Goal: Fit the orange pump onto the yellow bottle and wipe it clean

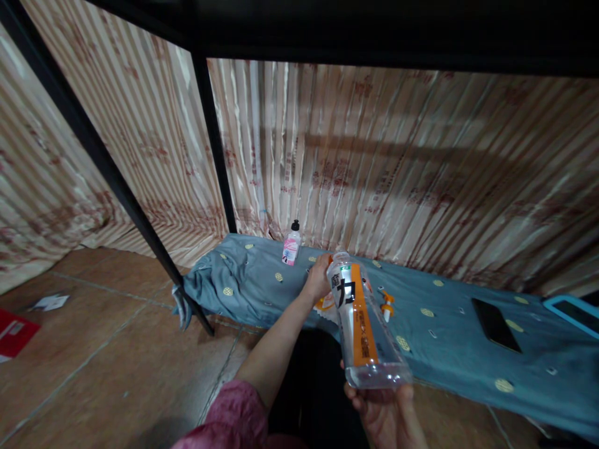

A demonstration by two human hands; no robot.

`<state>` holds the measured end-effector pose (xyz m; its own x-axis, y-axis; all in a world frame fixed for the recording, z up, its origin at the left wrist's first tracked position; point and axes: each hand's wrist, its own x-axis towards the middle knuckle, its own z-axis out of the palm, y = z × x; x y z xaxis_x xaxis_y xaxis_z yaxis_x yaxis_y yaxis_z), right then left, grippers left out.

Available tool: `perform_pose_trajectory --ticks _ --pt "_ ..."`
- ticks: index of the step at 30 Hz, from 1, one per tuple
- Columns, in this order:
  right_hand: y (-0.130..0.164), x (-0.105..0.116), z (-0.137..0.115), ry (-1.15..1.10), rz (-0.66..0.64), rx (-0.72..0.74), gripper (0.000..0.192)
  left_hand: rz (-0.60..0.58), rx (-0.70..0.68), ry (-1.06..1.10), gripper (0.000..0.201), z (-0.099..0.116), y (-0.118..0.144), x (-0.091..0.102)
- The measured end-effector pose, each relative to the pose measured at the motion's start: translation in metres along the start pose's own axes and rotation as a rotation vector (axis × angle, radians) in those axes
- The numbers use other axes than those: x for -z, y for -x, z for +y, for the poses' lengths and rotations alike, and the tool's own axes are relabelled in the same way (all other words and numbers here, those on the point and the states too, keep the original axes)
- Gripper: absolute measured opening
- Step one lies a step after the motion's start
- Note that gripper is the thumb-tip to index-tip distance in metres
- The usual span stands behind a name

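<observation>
A large clear plastic bottle (386, 340) with an orange and silver label is tilted, its neck pointing away from me. My right hand (384, 408) grips it at the base, fingers and thumb around the bottom edge. Beside the bottle's neck is my left hand (319, 277), its fingers closed and partly hidden; a bit of orange shows at the fingertips, too small to name. Under the left hand lies an orange and white packet (326, 304), partly covered. An orange pump top (387, 305) is just right of the bottle, on the cloth.
A blue-grey cloth with yellow motifs (262, 287) covers the low bench. On it are a small pink-labelled bottle (291, 244) with a black cap, a black phone (496, 325) and a blue-framed device (573, 313). Black metal posts (215, 137) stand at left. A red box (16, 335) lies on the floor.
</observation>
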<state>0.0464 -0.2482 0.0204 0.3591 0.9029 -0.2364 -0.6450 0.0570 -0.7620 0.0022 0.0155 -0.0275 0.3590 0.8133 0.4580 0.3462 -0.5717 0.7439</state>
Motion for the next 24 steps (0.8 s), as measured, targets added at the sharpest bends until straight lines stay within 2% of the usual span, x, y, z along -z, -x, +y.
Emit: perform_pose_trajectory --ticks 24 --pt "0.0000 0.0014 0.0014 -0.013 0.004 -0.005 0.047 0.014 -0.006 0.033 0.034 -0.0019 0.0004 -0.0014"
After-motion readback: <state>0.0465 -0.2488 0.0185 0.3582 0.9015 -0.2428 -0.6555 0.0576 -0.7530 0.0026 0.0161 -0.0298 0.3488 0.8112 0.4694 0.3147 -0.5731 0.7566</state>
